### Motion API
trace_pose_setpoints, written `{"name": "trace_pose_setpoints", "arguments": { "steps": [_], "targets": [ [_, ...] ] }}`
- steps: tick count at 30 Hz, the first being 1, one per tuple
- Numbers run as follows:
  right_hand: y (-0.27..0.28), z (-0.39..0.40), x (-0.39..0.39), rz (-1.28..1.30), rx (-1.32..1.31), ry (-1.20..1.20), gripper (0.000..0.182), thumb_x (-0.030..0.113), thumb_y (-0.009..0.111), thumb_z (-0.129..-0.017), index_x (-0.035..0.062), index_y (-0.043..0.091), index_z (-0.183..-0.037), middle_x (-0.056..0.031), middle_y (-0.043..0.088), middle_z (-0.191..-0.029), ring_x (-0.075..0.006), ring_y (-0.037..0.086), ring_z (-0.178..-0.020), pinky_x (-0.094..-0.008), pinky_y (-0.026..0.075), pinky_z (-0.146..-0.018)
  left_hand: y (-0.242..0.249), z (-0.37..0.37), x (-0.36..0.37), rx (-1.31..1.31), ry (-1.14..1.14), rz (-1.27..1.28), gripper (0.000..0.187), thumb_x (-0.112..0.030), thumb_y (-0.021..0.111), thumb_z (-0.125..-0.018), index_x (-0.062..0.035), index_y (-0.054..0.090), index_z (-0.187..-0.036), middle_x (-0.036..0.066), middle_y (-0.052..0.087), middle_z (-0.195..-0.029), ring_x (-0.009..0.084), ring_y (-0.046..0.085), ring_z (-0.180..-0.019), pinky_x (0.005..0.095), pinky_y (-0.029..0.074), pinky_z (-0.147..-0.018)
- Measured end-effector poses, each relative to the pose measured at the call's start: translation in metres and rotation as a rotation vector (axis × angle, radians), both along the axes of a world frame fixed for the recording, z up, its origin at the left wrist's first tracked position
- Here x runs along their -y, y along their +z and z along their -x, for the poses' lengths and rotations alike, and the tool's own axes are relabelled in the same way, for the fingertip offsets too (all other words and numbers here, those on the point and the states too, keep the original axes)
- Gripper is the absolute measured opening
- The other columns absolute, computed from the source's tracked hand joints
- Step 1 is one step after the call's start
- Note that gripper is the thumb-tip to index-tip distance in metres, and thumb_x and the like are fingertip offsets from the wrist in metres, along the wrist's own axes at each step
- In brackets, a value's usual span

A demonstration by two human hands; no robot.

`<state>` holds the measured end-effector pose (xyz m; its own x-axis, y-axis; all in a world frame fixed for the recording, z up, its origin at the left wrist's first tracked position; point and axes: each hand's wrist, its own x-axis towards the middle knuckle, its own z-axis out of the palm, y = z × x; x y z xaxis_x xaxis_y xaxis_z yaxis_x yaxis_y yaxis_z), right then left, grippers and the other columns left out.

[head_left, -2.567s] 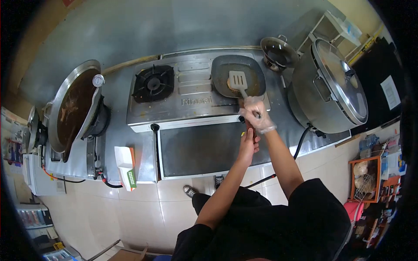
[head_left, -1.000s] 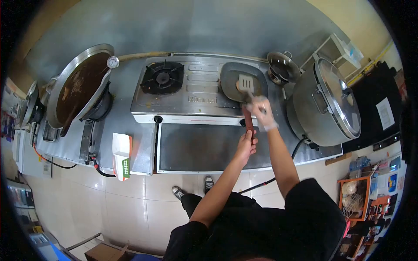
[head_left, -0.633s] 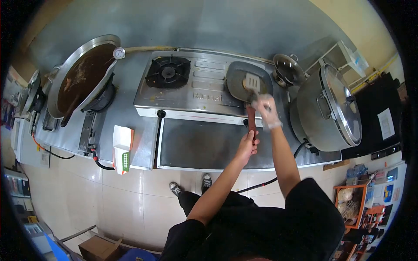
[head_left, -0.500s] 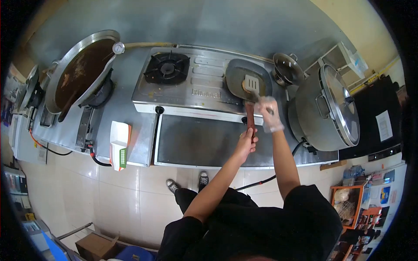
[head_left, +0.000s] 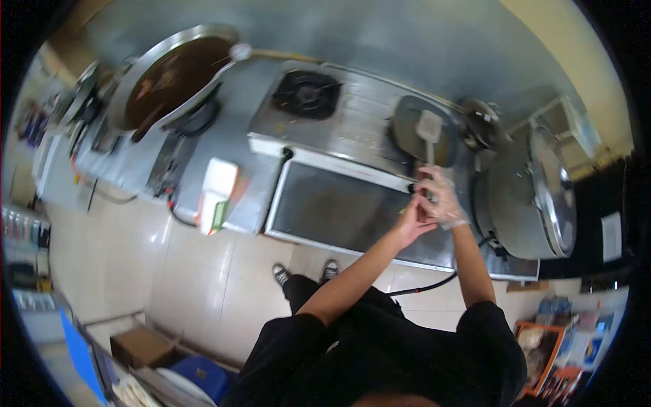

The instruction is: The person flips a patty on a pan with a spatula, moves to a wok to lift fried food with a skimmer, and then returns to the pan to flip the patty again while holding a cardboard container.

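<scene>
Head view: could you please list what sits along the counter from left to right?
Large wok of brown liquid → white carton → empty gas burner → griddle pan with slotted spatula → small metal pot → large lidded steel pot.

Black short-sleeved top, clear glove on right hand (head_left: 442, 200), dark sneakers
</scene>
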<state>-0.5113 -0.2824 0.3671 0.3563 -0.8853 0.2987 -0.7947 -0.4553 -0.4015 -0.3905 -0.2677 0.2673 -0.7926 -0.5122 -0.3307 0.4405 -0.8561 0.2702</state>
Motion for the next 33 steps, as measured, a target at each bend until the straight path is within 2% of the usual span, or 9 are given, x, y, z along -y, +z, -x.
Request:
{"name": "trace_pose_setpoints", "arguments": {
  "steps": [6, 12, 17, 19, 23, 25, 28, 30, 33],
  "targets": [
    [0.043, -0.035, -0.028, 0.202, 0.062, -0.204, 0.033, 0.035, 0.059, -0.087, 0.0058, 0.065, -0.102, -0.0200, 0.049, -0.132, -0.0419, 0.041, -0.130, -0.0501, 0.031, -0.107, -0.006, -0.010, 0.004, -0.134, -0.051, -0.069, 0.074, -0.071, 0.033, -0.091, -0.0127, 0.038, -0.137, 0.013, 0.054, -0.126, 0.0304, 0.053, -0.119, 0.0505, 0.035, -0.107],
    [0.092, -0.118, -0.045, 0.398, 0.159, -0.240, 0.017, 0.021, 0.059, -0.090, 0.0046, 0.064, -0.094, -0.0162, 0.059, -0.117, -0.0339, 0.056, -0.114, -0.0449, 0.043, -0.097, -0.016, -0.052, 0.000, 0.014, -0.051, -0.140, 0.085, -0.072, 0.035, -0.090, -0.0041, 0.031, -0.142, 0.021, 0.048, -0.134, 0.0330, 0.047, -0.126, 0.0472, 0.035, -0.107],
    [0.038, -0.207, -0.054, -0.096, 0.836, -0.252, 0.009, 0.012, 0.057, -0.094, 0.0040, 0.061, -0.094, -0.0081, 0.061, -0.086, -0.0146, 0.060, -0.076, -0.0296, 0.050, -0.069, -0.044, -0.199, -0.040, 0.104, -0.054, 0.254, 0.061, -0.050, 0.044, -0.097, -0.0065, 0.040, -0.139, 0.017, 0.052, -0.133, 0.0278, 0.052, -0.121, 0.0407, 0.041, -0.104],
    [0.003, -0.268, -0.046, -0.733, 1.004, -0.285, 0.020, 0.021, 0.061, -0.093, 0.0025, 0.058, -0.100, -0.0070, 0.061, -0.085, -0.0138, 0.059, -0.071, -0.0281, 0.049, -0.066, -0.064, -0.278, -0.071, 0.104, 0.104, 0.080, 0.049, -0.039, 0.045, -0.098, -0.0073, 0.043, -0.135, 0.015, 0.054, -0.129, 0.0262, 0.054, -0.119, 0.0398, 0.044, -0.100],
    [-0.065, -0.396, 0.018, -0.812, 0.820, -0.394, 0.047, 0.037, 0.066, -0.088, -0.0005, 0.055, -0.116, -0.0096, 0.060, -0.094, -0.0154, 0.059, -0.082, -0.0294, 0.049, -0.071, -0.108, -0.445, -0.150, 0.264, 0.579, -0.227, 0.042, -0.031, 0.044, -0.098, -0.0049, 0.045, -0.132, 0.016, 0.052, -0.130, 0.0292, 0.052, -0.120, 0.0408, 0.043, -0.102],
    [-0.069, -0.455, 0.048, -0.774, 0.748, -0.456, 0.055, 0.042, 0.061, -0.089, 0.0011, 0.052, -0.125, -0.0178, 0.061, -0.105, -0.0256, 0.060, -0.097, -0.0354, 0.048, -0.085, -0.111, -0.517, -0.184, 0.347, 0.836, -0.305, 0.041, -0.029, 0.045, -0.097, -0.0036, 0.045, -0.130, 0.017, 0.050, -0.130, 0.0304, 0.049, -0.122, 0.0435, 0.042, -0.104],
    [-0.166, -0.523, 0.120, -0.457, 0.144, -0.644, 0.056, 0.045, 0.057, -0.088, 0.0068, 0.052, -0.129, -0.0190, 0.064, -0.105, -0.0310, 0.061, -0.101, -0.0417, 0.049, -0.087, -0.101, -0.613, -0.222, 0.304, 1.134, -0.397, 0.036, -0.026, 0.050, -0.095, -0.0052, 0.049, -0.124, 0.016, 0.053, -0.124, 0.0284, 0.054, -0.114, 0.0435, 0.043, -0.104],
    [-0.241, -0.517, 0.164, -0.534, -0.177, -0.317, 0.055, 0.044, 0.053, -0.088, 0.0005, 0.057, -0.121, -0.0239, 0.057, -0.122, -0.0378, 0.054, -0.116, -0.0411, 0.042, -0.101, -0.090, -0.665, -0.248, 0.294, 1.271, -0.388, 0.034, -0.025, 0.051, -0.095, -0.0058, 0.050, -0.123, 0.015, 0.055, -0.121, 0.0273, 0.055, -0.112, 0.0429, 0.045, -0.102],
    [-0.183, -0.547, 0.124, -0.641, 0.139, -0.645, 0.048, 0.035, 0.054, -0.087, -0.0006, 0.058, -0.120, -0.0214, 0.059, -0.120, -0.0350, 0.055, -0.115, -0.0386, 0.040, -0.102, -0.077, -0.724, -0.287, 0.342, 1.399, -0.361, 0.035, -0.027, 0.051, -0.095, -0.0070, 0.050, -0.124, 0.014, 0.056, -0.120, 0.0265, 0.057, -0.110, 0.0420, 0.047, -0.099]
  ]
}}
